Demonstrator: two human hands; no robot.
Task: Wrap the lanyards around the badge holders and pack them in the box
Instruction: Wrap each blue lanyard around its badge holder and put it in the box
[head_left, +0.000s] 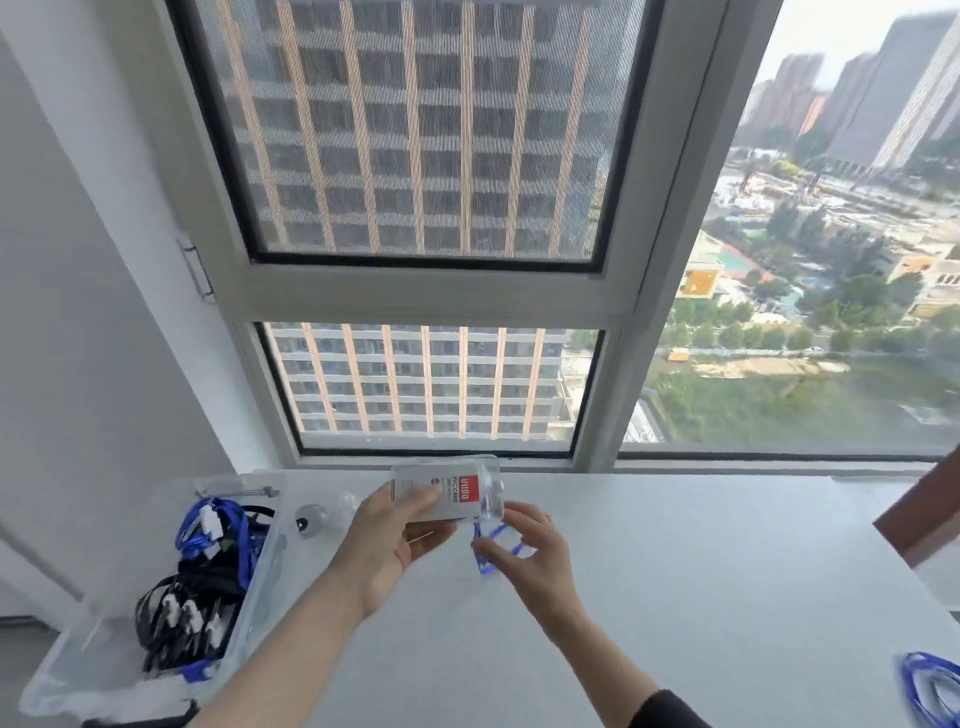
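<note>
Clear badge holder (448, 492) held above the table (675, 571) at centre frame, long axis roughly left to right, clip end toward frame right. Pinched at its left end by left hand (387, 540). Blue lanyard (491, 545) looped over the right hand (524, 556), fingers curled round it. Judged light, semi-stiff, slick; best gripped by edges. Box (260, 587) at lower left already packed with wrapped ones.

left hand (387, 540): grips a clear badge holder (449, 491) above the white table (675, 571)
right hand (530, 558): pinches its blue lanyard (493, 545)
box (67, 670): clear, at table's left edge, holding wrapped lanyards
</note>
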